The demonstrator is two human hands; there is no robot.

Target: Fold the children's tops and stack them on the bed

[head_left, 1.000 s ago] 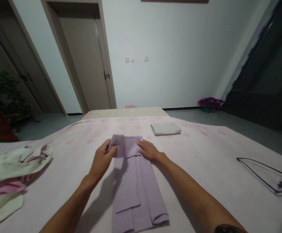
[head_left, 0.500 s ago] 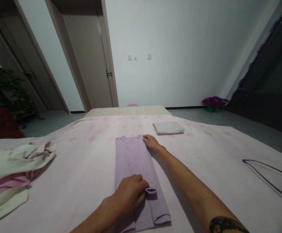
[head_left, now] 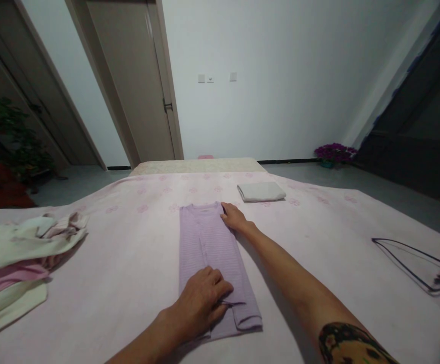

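A light purple striped shirt (head_left: 214, 242), folded into a long narrow shape, lies on the pink-patterned sheet with its neckline away from me. My left hand (head_left: 206, 298) is closed over its lower part, with a fold of the cloth, looking like a sleeve end, between thumb and fingers. At the far right shoulder corner, my right hand (head_left: 234, 217) has its fingers closed on the shirt's edge. Part of the shirt's lower left side is hidden beneath my left hand and wrist.
A folded grey-white cloth (head_left: 261, 191) lies beyond my right hand. To the left is a heap of cream and pink clothes (head_left: 26, 253). A black wire hanger (head_left: 412, 263) rests at the right. The sheet (head_left: 129, 273) covers the bed, whose far end faces a wall.
The whole view has shifted slightly, so things sit higher in the picture. The fold at my left hand now lies flatter. My right hand stays at the shoulder corner.
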